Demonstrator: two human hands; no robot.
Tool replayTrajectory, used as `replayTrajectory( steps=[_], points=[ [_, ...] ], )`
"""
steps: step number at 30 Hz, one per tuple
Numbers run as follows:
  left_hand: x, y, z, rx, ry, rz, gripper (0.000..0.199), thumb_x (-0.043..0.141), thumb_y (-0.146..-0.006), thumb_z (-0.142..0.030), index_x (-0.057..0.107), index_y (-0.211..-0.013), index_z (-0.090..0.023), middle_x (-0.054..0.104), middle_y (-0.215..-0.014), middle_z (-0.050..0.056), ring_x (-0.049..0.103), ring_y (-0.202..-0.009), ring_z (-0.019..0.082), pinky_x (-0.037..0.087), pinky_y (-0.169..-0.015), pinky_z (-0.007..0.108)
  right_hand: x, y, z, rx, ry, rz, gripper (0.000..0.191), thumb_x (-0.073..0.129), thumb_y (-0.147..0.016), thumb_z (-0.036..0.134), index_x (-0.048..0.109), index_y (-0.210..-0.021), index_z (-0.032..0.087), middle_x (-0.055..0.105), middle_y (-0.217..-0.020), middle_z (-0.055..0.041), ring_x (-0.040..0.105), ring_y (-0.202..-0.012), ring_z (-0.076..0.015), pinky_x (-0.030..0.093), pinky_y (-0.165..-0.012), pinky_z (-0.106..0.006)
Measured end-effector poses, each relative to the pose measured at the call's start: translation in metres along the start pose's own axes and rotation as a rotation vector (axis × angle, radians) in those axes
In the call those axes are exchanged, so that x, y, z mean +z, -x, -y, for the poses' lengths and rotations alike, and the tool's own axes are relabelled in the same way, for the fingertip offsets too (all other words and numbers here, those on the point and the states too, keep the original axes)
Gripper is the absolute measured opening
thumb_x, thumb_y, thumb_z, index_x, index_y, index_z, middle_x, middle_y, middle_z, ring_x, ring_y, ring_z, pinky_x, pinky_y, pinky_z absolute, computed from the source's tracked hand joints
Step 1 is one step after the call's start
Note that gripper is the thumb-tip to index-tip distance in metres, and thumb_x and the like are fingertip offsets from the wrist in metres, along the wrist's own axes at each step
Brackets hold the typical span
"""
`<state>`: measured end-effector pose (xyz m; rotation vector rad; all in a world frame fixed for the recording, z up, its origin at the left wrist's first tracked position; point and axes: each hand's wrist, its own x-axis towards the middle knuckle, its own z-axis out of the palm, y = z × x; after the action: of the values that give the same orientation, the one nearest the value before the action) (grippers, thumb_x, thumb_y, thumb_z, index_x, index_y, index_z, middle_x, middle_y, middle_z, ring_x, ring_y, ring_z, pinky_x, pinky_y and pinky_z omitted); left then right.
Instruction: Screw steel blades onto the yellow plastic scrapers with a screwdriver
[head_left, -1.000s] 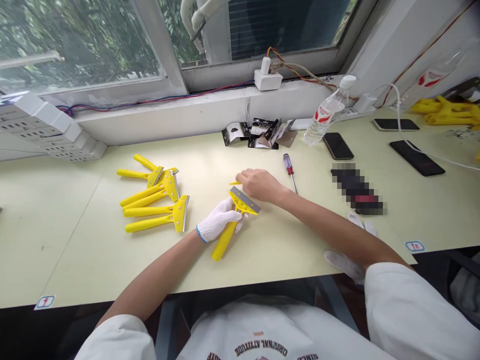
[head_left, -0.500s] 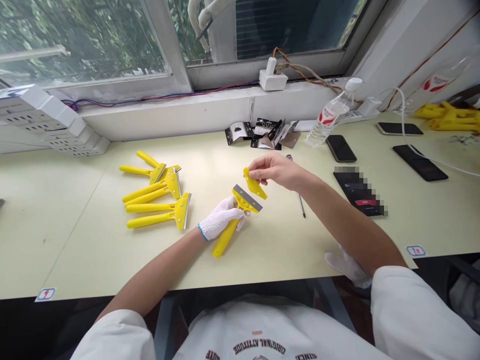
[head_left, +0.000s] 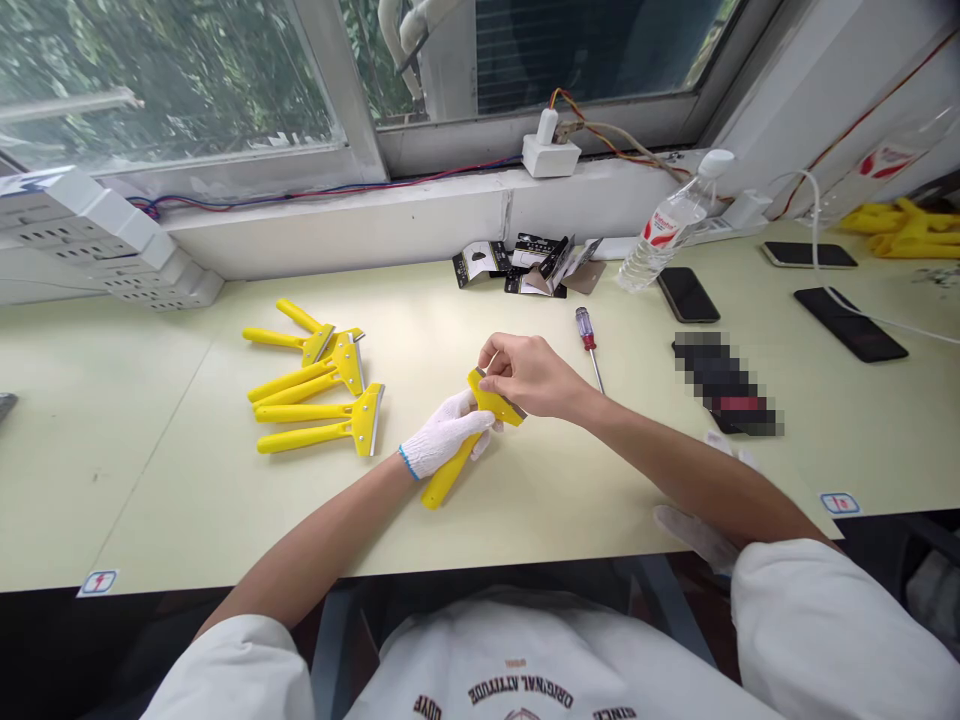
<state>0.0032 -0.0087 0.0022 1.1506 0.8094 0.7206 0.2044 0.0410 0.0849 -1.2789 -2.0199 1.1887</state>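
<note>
My left hand [head_left: 448, 434], in a white knit glove, is closed around a yellow scraper [head_left: 450, 474] just below its head. The scraper's handle slants down toward me. On the head lies a yellow cover plate [head_left: 495, 402], with the grey blade's edge showing beside it. My bare right hand [head_left: 534, 378] pinches the cover plate between thumb and fingers, pressing it against the head. Several other yellow scrapers [head_left: 321, 410] lie to the left with their blades facing right. Beyond my right wrist rests a screwdriver [head_left: 589, 340] with a clear and red handle.
Black blister cards [head_left: 540, 268] are heaped by the wall. A water bottle [head_left: 675, 225] and several phones, one a black phone [head_left: 688, 295], are at the right. A white glove [head_left: 697, 538] lies under my right forearm. White boxes [head_left: 112, 240] are stacked at the left.
My right hand has moved down and left, bringing the cover plate from above the scraper onto its head, over the blade. The screwdriver's handle has come into view.
</note>
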Motion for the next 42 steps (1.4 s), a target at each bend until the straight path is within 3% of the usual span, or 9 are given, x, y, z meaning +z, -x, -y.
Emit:
replayTrajectory(
  steps=[9,13,15,18,20,31,33,38,42],
  points=[
    [0.002,0.001,-0.001,-0.035,-0.058,-0.036,0.037,0.064,-0.1,-0.053,0.067,-0.088,-0.017,0.061,-0.059,0.001,0.052,-0.047,0.014,0.04,-0.054,0.029,0.023,0.004,-0.006,-0.056,0.247,-0.09,0.014,0.066,-0.094,0.016,0.054,-0.091,0.024,0.076,-0.092,-0.0032,0.068,-0.084,-0.0206,0.042,-0.073,-0.033],
    [0.0,0.001,0.003,-0.022,-0.047,-0.041,0.036,0.06,-0.103,-0.049,0.068,-0.088,-0.017,0.064,-0.063,0.002,0.052,-0.046,0.013,0.04,-0.053,0.028,0.017,-0.001,-0.01,-0.006,0.391,-0.102,0.018,0.07,-0.095,0.033,0.055,-0.095,0.024,0.074,-0.093,-0.0044,0.064,-0.082,-0.0218,0.038,-0.07,-0.034],
    [0.0,0.001,0.004,-0.024,-0.026,-0.038,0.034,0.062,-0.101,-0.048,0.067,-0.09,-0.016,0.07,-0.074,0.005,0.053,-0.046,0.012,0.04,-0.052,0.028,0.005,-0.007,-0.013,0.038,0.318,-0.014,0.022,0.074,-0.094,0.04,0.06,-0.098,0.023,0.075,-0.094,-0.0046,0.065,-0.082,-0.0214,0.04,-0.069,-0.034],
    [0.0,0.0,0.003,-0.034,0.0,-0.019,0.032,0.063,-0.1,-0.047,0.068,-0.099,-0.016,0.073,-0.085,0.006,0.055,-0.047,0.011,0.041,-0.05,0.027,-0.014,-0.018,-0.022,0.122,0.093,0.372,0.02,0.073,-0.094,0.04,0.068,-0.098,0.021,0.078,-0.094,-0.006,0.07,-0.08,-0.02,0.044,-0.065,-0.031],
    [0.001,0.0,0.002,-0.038,-0.004,-0.006,0.031,0.062,-0.101,-0.046,0.068,-0.106,-0.015,0.072,-0.086,0.005,0.055,-0.047,0.011,0.041,-0.048,0.026,-0.021,-0.024,-0.028,0.159,-0.009,0.546,0.018,0.075,-0.092,0.037,0.069,-0.093,0.02,0.078,-0.086,-0.0048,0.072,-0.076,-0.0193,0.046,-0.061,-0.03],
    [0.003,0.002,0.002,-0.086,-0.054,0.005,0.04,0.059,-0.106,-0.053,0.067,-0.107,-0.014,0.071,-0.082,0.005,0.057,-0.047,0.011,0.042,-0.048,0.026,-0.023,-0.029,-0.039,0.14,-0.073,0.629,0.029,0.086,-0.084,0.042,0.067,-0.083,0.021,0.082,-0.079,-0.0043,0.078,-0.077,-0.0209,0.054,-0.066,-0.028],
    [0.002,0.002,0.003,-0.087,-0.048,0.01,0.038,0.061,-0.104,-0.053,0.065,-0.104,-0.015,0.072,-0.084,0.006,0.057,-0.046,0.011,0.042,-0.049,0.026,-0.037,-0.031,-0.039,0.156,-0.039,0.547,0.026,0.082,-0.09,0.044,0.072,-0.089,0.02,0.083,-0.086,-0.0067,0.078,-0.077,-0.0211,0.053,-0.064,-0.029],
    [0.002,0.002,0.003,-0.081,-0.06,0.049,0.037,0.059,-0.104,-0.051,0.066,-0.101,-0.014,0.069,-0.082,0.005,0.057,-0.047,0.01,0.042,-0.049,0.026,-0.074,-0.043,-0.059,0.141,0.352,-0.01,0.008,0.075,-0.092,0.025,0.076,-0.088,0.019,0.083,-0.092,-0.0073,0.074,-0.078,-0.0198,0.048,-0.066,-0.03],
    [0.002,0.002,0.001,-0.086,-0.065,0.045,0.037,0.059,-0.104,-0.051,0.064,-0.101,-0.014,0.068,-0.082,0.004,0.057,-0.047,0.01,0.043,-0.049,0.026,-0.073,-0.055,-0.085,0.106,0.608,-0.062,0.004,0.079,-0.087,0.018,0.082,-0.086,0.02,0.083,-0.098,-0.0068,0.073,-0.092,-0.0225,0.047,-0.073,-0.032]
  ],
)
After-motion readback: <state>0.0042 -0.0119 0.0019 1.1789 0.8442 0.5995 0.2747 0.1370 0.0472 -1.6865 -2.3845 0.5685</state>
